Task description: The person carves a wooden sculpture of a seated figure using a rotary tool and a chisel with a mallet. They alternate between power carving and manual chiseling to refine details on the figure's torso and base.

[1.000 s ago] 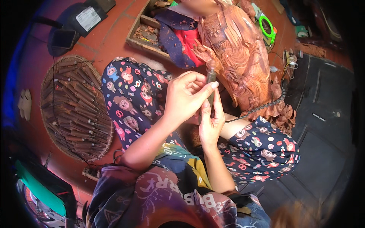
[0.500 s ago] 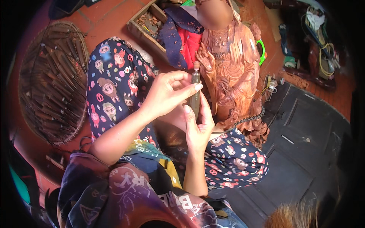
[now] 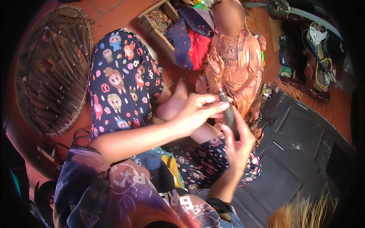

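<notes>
Both my hands are on a dark, slim rotary tool handpiece, which leans with its small pinkish tip up and to the left. My left hand pinches its upper end near the collar between thumb and fingers. Lower down, my right hand wraps round the body of the handpiece. Just beyond my hands stands a carved reddish-brown wooden statue of a robed figure, one of its hands raised. My hands cover part of its lower portion.
A round woven basket full of wooden-handled carving tools lies at the left. Behind the statue's left side is a wooden box with dark and red cloth. A black panelled board and bristles are at the right.
My hands have moved right and slightly down with the handpiece, which has gone from upright to tilted. The view has shifted a little, too.
</notes>
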Available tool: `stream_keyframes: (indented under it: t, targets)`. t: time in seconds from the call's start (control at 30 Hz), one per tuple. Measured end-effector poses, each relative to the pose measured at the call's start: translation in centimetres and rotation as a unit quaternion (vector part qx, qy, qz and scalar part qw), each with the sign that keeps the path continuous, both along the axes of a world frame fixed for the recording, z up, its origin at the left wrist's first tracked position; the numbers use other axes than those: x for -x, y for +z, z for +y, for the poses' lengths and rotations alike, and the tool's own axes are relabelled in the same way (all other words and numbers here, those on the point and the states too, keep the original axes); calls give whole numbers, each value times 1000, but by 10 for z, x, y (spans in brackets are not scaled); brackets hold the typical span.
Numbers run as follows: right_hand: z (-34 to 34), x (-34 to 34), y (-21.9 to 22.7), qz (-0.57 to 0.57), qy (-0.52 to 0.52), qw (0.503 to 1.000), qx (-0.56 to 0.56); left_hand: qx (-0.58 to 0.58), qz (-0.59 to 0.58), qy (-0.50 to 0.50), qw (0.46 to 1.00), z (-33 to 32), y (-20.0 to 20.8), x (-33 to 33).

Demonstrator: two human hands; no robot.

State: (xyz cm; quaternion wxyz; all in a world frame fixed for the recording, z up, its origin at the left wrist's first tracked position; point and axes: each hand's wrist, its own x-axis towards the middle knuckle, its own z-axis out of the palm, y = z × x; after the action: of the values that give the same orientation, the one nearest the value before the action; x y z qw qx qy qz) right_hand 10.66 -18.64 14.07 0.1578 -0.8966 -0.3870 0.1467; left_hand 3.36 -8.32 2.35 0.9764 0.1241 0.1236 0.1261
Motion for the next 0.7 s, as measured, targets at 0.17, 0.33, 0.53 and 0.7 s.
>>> stream_keyframes:
  t: [0.17, 0.33, 0.53, 0.7]
  targets:
    - [40, -77, 65, -216, 308, 918, 126, 264, -85, 78, 958, -33, 41, -43]
    - [78, -100, 67, -213, 410, 872, 162, 237, -12, 95, 967, -19, 51, -55]
    - [99, -99, 63, -240, 439, 847, 181, 202, 46, 79, 975, -2, 52, -50]
    - [107, -100, 62, -240, 450, 838, 197, 177, 77, 45, 980, 3, 48, -50]
